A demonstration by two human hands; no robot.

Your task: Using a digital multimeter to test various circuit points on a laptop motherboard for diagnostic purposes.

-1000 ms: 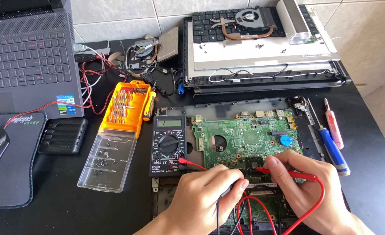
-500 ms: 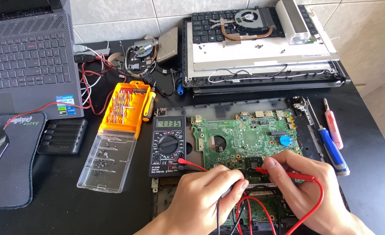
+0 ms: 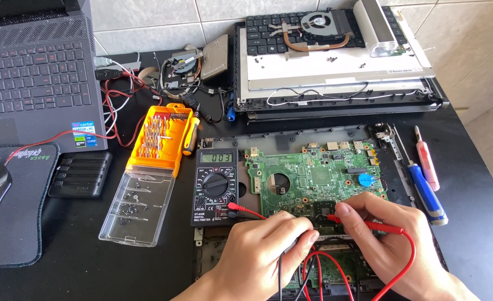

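Green board (image 3: 313, 181) is lying flat inside a dark laptop shell (image 3: 291, 139) on the black table (image 3: 79, 262), and both hands are working at its near edge. The right hand (image 3: 391, 239) is pinching a red probe (image 3: 369, 224) and pressing its tip down on a dark chip (image 3: 327, 209) on the board. The left hand (image 3: 271, 245) is closed around a black probe (image 3: 282, 262), but its tip is hiding under the fingers, so I cannot tell just where it is touching. Red and black wires (image 3: 319, 273) are looping back from the probes to the black meter (image 3: 216, 187), which is sitting just beside the board on its left.

Things could go wrong here. A probe tip could be slipping off its tiny spot and touching two metal bits at once, and that might hurt the board. The loose wires are hanging near the wrists, so a snag could be tugging the meter or jerking a probe. The blue screwdriver (image 3: 425, 192) is lying near the right hand, and a bump could be rolling it.
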